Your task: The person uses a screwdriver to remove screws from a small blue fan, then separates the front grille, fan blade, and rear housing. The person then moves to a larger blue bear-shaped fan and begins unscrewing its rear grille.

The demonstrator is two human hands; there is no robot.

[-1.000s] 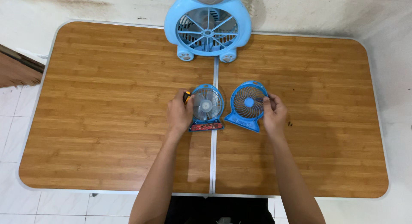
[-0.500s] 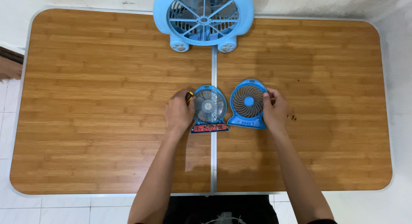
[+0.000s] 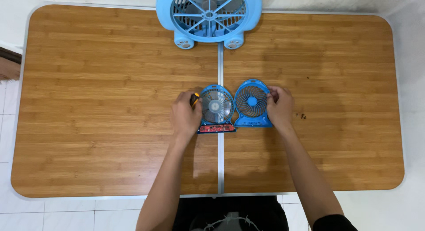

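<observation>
At frame centre, the grille lies just right of the fan body, gripped by the right hand; the left hand grasps a screwdriver beside the body.

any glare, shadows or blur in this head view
Head view: sharp throughout, no motion blur; soft shadows fall on the wooden table under both forearms and right of the right hand; no harsh glare; the big blue fan is cropped at the top edge.
</observation>
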